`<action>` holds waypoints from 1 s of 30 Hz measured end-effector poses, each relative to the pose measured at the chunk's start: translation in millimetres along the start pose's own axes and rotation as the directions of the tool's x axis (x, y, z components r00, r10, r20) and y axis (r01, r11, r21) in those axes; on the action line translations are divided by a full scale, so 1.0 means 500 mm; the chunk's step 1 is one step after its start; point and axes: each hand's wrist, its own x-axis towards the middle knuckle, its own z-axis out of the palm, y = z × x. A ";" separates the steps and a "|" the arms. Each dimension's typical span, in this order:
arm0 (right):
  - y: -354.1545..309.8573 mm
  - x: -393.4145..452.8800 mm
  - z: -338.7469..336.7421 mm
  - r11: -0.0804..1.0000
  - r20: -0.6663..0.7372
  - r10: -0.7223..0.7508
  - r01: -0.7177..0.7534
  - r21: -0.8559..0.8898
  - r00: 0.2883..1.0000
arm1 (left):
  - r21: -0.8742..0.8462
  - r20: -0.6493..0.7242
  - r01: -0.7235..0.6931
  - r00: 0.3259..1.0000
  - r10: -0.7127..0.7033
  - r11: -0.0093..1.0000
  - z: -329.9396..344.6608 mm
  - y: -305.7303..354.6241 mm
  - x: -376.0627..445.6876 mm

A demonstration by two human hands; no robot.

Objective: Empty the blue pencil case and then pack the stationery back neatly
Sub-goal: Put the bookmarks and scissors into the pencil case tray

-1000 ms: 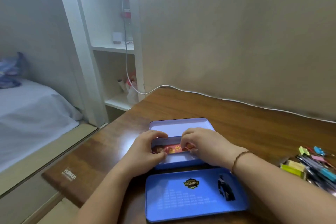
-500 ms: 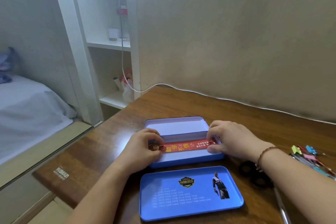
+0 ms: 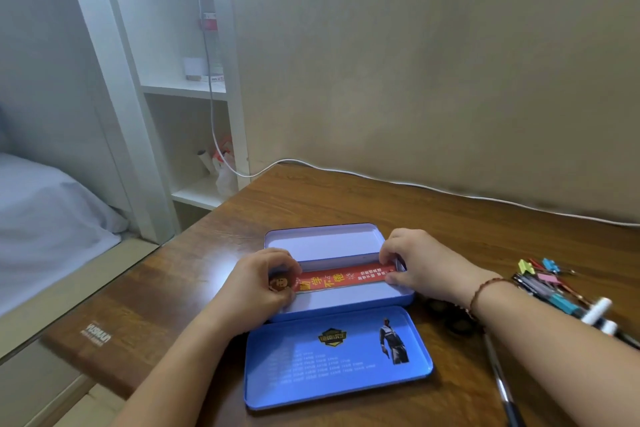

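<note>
Right hand (image 3: 420, 265) further right along red strip (image 3: 341, 279)

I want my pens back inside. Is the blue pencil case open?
Open. The pencil case shows its inside, with a red strip held by both hands; pens lie outside.

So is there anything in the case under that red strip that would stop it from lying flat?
Nothing visible. The left hand and right hand pinch the ends of the red strip across the blue pencil case, whose visible floor looks bare. The pens and clips lie on the desk, off to the right.
</note>
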 end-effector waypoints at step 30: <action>0.272 -0.419 -0.067 0.795 -0.296 0.606 -0.556 0.243 0.738 | 0.281 0.397 -0.392 0.879 0.266 0.876 0.363 0.425 0.038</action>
